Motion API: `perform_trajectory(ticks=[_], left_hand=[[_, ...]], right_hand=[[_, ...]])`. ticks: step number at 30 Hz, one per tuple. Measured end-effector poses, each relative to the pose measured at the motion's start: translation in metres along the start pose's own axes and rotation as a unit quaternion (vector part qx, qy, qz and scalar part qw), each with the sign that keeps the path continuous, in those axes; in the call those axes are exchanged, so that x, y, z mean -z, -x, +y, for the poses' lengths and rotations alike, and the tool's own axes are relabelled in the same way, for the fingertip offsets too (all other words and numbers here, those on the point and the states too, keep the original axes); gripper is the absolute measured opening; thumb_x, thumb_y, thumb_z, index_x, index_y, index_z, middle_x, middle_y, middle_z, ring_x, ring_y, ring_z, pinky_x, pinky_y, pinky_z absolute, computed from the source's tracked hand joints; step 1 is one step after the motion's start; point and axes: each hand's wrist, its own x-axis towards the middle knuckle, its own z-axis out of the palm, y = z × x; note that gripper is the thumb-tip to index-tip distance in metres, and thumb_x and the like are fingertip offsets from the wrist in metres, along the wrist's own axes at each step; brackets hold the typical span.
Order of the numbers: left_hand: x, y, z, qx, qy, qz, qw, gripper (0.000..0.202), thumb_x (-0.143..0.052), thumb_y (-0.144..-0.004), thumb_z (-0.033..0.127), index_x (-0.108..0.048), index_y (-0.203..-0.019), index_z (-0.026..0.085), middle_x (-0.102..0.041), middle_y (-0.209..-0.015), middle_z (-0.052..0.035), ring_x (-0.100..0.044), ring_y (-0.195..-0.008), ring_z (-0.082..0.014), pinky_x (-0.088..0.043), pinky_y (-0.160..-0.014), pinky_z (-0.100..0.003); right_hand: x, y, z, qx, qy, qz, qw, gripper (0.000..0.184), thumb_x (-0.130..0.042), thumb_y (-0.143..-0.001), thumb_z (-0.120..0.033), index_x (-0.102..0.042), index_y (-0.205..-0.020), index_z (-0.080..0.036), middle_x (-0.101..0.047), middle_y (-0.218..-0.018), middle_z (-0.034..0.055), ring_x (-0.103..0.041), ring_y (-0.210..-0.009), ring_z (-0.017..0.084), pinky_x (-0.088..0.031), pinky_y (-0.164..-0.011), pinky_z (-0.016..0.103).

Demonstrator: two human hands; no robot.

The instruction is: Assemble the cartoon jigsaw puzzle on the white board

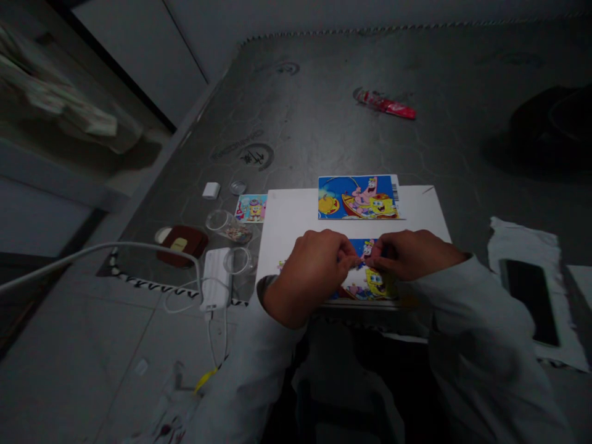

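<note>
A partly assembled jigsaw puzzle with a blue, pink and yellow cartoon picture lies on a white board. My left hand comes over it from the left, thumb and fingers pinched at its upper middle; what they hold is hidden. From the right, my right hand pinches a tiny puzzle piece, its fingertips almost meeting those of the left. Much of the puzzle's left side lies under my left hand. Above the hands, a printed picture card with a similar cartoon rests on the board.
Left of the board are a clear jar with small bits, an open clear container, a white power bank with cables, a brown case and a white adapter. A phone lies right; a red packet farther back.
</note>
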Motion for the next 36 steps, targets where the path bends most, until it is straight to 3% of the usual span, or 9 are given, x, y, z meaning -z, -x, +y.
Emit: perform_trajectory(ticks=[4,11,19,25,36], left_hand=[[-0.004,-0.001,0.005,0.017,-0.019,-0.021,0.999,0.012,-0.071,-0.09,0.027,-0.082,-0.09,0.022,-0.08,-0.082,-0.0022,-0.071,-0.076,-0.0203,-0.051,-0.08,-0.036],[-0.011,0.0,0.006,0.043,-0.1,-0.008,0.994,0.021,-0.066,-0.092,0.036,-0.081,-0.089,0.021,-0.077,-0.083,-0.0091,-0.071,-0.083,-0.0282,-0.054,-0.078,-0.042],[-0.011,0.002,0.009,0.067,-0.137,-0.013,0.988,0.025,-0.067,-0.094,0.043,-0.08,-0.096,0.022,-0.078,-0.087,-0.0105,-0.073,-0.091,-0.0307,-0.054,-0.079,-0.041],[-0.015,0.001,0.009,0.071,-0.147,-0.001,0.987,0.026,-0.069,-0.093,0.046,-0.08,-0.099,0.023,-0.077,-0.086,-0.0098,-0.073,-0.09,-0.0309,-0.054,-0.079,-0.042],[-0.014,0.0,0.009,0.076,-0.14,0.022,0.987,0.022,-0.077,-0.088,0.047,-0.079,-0.087,0.025,-0.077,-0.085,-0.008,-0.071,-0.085,-0.03,-0.052,-0.073,-0.04]], right_hand=[[0.001,-0.001,0.001,0.004,-0.002,-0.012,1.0,0.023,-0.067,-0.085,-0.051,-0.072,-0.086,-0.029,-0.077,-0.089,0.0035,-0.068,-0.078,0.023,-0.043,-0.066,0.035],[-0.007,-0.007,0.015,0.035,0.004,-0.005,0.999,0.029,-0.064,-0.087,-0.056,-0.075,-0.089,-0.03,-0.078,-0.089,0.0038,-0.068,-0.075,0.022,-0.041,-0.062,0.034],[-0.002,0.0,0.004,0.024,0.022,-0.003,0.999,0.027,-0.062,-0.09,-0.051,-0.076,-0.09,-0.028,-0.079,-0.093,0.0063,-0.069,-0.081,0.024,-0.041,-0.064,0.034],[-0.002,-0.001,0.005,0.037,0.009,0.003,0.999,0.021,-0.067,-0.088,-0.046,-0.077,-0.089,-0.027,-0.079,-0.091,0.0057,-0.069,-0.08,0.022,-0.043,-0.064,0.034],[-0.002,0.0,0.003,0.044,0.039,0.025,0.998,0.024,-0.065,-0.089,-0.049,-0.076,-0.089,-0.027,-0.079,-0.089,0.0059,-0.07,-0.079,0.023,-0.04,-0.061,0.034]])
